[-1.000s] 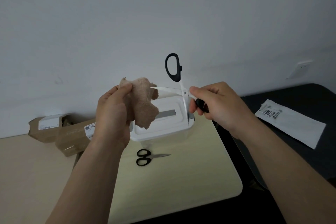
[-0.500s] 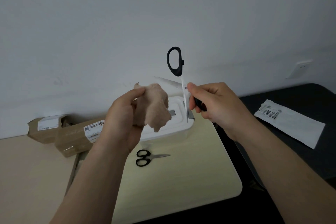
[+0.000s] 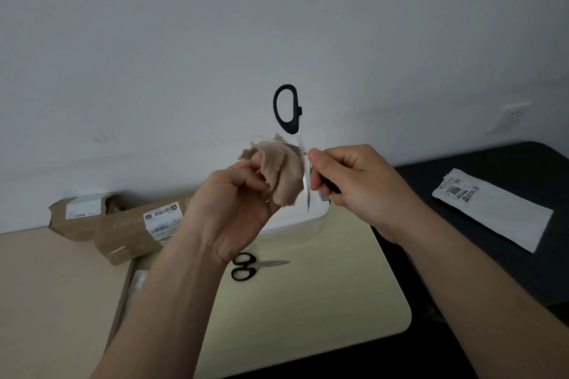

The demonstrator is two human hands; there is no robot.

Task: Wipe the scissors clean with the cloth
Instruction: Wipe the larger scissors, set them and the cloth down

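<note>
My right hand (image 3: pixel 354 181) holds a pair of black-handled scissors (image 3: pixel 288 109) up in the air with the blades spread apart. One handle loop points up; the other is hidden in my palm. One blade points down beside my fingers. My left hand (image 3: pixel 234 203) grips a beige cloth (image 3: pixel 281 169) and presses it over the other blade, right at the pivot. A second, smaller pair of black scissors (image 3: pixel 246 266) lies shut on the pale table below.
A white lidded box (image 3: pixel 295 220) stands on the pale table (image 3: pixel 308 301) behind my hands. Two cardboard parcels (image 3: pixel 129 231) lie at the left by the wall. A white paper packet (image 3: pixel 492 209) rests on the dark table at the right.
My left hand has carried the cloth to the right, from clear of the blade tip onto the sideways blade up to the pivot. My right hand has held the scissors nearly still.
</note>
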